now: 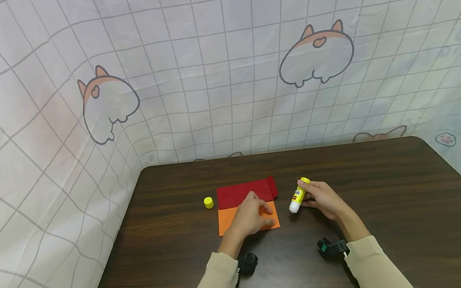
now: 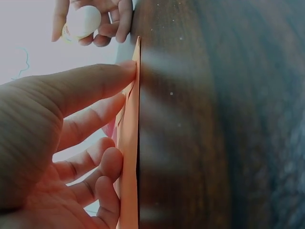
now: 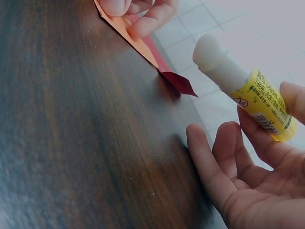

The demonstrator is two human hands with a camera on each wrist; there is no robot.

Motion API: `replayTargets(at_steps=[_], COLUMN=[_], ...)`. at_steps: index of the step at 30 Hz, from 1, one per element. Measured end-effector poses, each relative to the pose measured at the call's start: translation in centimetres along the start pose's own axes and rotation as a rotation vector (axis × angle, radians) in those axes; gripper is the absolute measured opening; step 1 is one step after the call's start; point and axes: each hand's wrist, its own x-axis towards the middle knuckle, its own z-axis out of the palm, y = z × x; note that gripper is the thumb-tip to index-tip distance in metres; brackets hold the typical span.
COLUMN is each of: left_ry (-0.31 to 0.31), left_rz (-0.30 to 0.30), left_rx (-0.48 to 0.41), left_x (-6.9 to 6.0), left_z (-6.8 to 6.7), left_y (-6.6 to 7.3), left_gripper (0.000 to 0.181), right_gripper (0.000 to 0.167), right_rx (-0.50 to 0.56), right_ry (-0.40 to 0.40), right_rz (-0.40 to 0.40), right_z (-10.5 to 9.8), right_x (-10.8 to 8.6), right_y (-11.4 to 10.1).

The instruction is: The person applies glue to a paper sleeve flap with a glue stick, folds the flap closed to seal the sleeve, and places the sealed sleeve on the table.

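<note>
My left hand rests on an orange sheet of paper, thumb and fingertips spread and touching it. Directly behind this sheet lies a dark red paper piece; its right end flap sticks up in the right wrist view. Right of the papers, my right hand pinches an uncapped glue stick by its yellow end between thumb and index finger. The white end of the glue stick is tilted down toward the left, above the table. Its other fingers are loosely bent.
A yellow cap stands on the dark wooden table, left of the papers. Behind and beside the table hangs a white gridded curtain with cartoon dogs. Dark wrist cameras are strapped under both wrists.
</note>
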Motion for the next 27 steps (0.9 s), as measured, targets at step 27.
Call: replayTargets(at_steps=[27], left_ry=[-0.031], left_rz=[-0.050], left_rx=[0.033], left_x=[0.05], left_z=[0.09], left_y=[0.29], left_gripper=[0.057], right_gripper=[0.065], right_rx=[0.004], right_ry=[-0.013], right_rz=[-0.005], right_z=[-0.11], right_x=[0.09], right_y=[0.02])
